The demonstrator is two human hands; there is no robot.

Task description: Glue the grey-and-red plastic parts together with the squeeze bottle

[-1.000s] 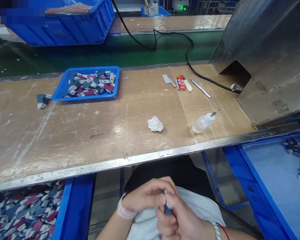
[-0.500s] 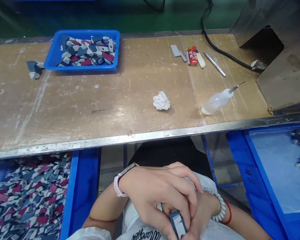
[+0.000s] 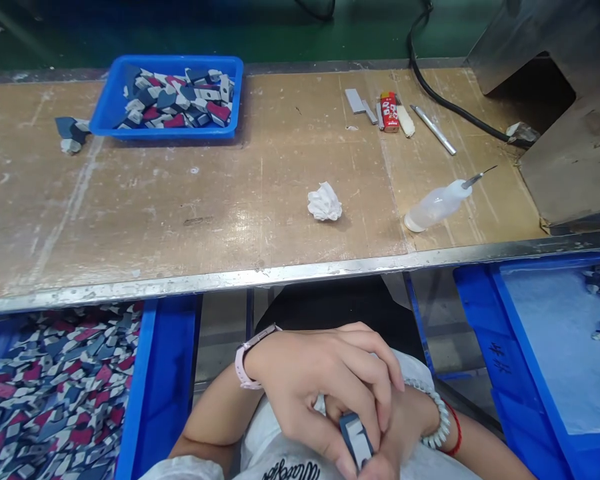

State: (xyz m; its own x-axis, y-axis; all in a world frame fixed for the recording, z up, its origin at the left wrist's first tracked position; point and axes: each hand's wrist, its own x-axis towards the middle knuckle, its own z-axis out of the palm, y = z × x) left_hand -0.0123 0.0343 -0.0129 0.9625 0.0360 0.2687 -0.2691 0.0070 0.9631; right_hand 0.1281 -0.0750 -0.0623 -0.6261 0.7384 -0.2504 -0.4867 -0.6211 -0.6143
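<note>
Close to my body, a small dark blue-grey block with a white face (image 3: 359, 443) is gripped between both hands. My left hand (image 3: 317, 377), with a watch on the wrist, is closed with thumb and fingers around the block's upper part. Under it, my right hand (image 3: 403, 420) is closed too, its thumb at the block's lower end. The left hand covers most of the right hand's fingers. What kind of part the block is, I cannot tell.
On the bench stand a blue tray (image 3: 165, 133) of similar parts, crumpled tissue (image 3: 325, 202), a needle-tipped bottle (image 3: 437, 205), a red-wrapped item (image 3: 389, 113) and a metal pen-like tool (image 3: 433, 130). Below are a left bin (image 3: 143, 400) full of parts and a lined right bin (image 3: 480, 320).
The view has shifted slightly. Both hands stay closed on the block in nearly the same pose, with the block turned very little if at all.
</note>
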